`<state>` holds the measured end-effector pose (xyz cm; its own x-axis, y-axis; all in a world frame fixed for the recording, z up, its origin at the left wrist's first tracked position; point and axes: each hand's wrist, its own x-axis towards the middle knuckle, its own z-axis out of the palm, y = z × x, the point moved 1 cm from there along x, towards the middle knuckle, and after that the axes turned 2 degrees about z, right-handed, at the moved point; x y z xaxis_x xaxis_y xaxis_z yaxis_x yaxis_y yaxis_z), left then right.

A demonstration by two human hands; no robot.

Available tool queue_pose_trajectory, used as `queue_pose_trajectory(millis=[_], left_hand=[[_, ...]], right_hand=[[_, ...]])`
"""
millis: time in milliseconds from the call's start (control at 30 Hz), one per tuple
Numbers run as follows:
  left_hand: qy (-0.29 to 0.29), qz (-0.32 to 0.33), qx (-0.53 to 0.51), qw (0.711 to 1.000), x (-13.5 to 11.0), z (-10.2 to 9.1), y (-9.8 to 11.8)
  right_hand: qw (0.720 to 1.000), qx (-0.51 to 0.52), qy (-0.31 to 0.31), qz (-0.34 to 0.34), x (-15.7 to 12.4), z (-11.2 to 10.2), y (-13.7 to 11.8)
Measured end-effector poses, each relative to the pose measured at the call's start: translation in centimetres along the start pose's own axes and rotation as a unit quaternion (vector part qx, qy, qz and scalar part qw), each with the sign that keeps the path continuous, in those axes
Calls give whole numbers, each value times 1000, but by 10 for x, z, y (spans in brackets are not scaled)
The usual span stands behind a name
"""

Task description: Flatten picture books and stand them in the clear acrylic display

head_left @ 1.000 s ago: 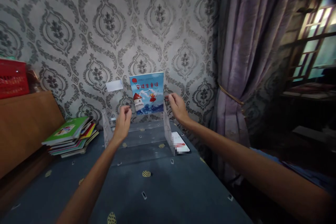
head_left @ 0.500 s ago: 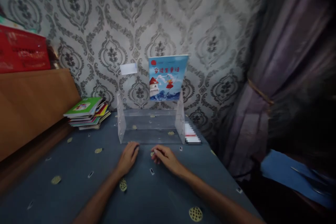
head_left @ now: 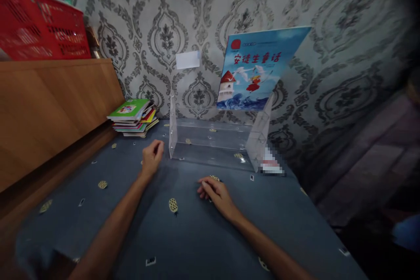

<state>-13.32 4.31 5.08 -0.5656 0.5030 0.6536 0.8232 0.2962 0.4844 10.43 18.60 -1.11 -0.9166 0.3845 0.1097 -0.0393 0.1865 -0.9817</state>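
Observation:
A blue picture book point(head_left: 256, 70) stands upright at the right end of a clear acrylic rack point(head_left: 213, 142) against the patterned wall. My left hand point(head_left: 151, 157) hovers just left of the rack's near corner, fingers loosely curled with nothing in them. My right hand point(head_left: 215, 191) rests on the blue patterned cloth point(head_left: 197, 236) in front of the rack, fingers bent and pressed down, holding nothing I can see. A stack of several thin colourful books point(head_left: 133, 118) lies to the left of the rack.
A wooden cabinet point(head_left: 49, 109) rises on the left with a red plastic basket point(head_left: 39, 26) on top. A small white card point(head_left: 187, 59) is stuck on the wall. A dark curtain point(head_left: 370, 170) hangs at the right beyond the table edge.
Both hands came down from the book to the cloth. The left hand has since moved leftward towards the rack's corner. The camera has shifted closer and to the left.

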Motion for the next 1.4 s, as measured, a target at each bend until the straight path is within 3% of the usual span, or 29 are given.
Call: queue_pose_trajectory(millis=[133,233,400,500,600,1000,1233,1400], left_hand=[[88,-75,96,989,53,-30,-42],[104,-112,173,973,85,-49,-67],[-20,-105,367,924,116,-64,-93],[-87,-83,415,902,128,-64,-102],[-117,-69,433,891,138,-63,-106],[-207,-1,472,857,162,-85,-115],[-169,34,488,856,145,-94,-106],[-132,86,480,863,125,-87,-106]], right_hand=[[1000,-8,-4,-4,0,-1,1],[1000,-19,-8,-8,0,-1,3],[999,-38,-14,-13,2,-1,5],[999,-41,-15,-10,1,-2,2],[999,-41,-15,-1,0,-2,-1],[999,-28,-15,13,1,-2,-1],[999,-28,-18,10,-1,-2,-2],[999,-29,-16,4,0,-2,0]])
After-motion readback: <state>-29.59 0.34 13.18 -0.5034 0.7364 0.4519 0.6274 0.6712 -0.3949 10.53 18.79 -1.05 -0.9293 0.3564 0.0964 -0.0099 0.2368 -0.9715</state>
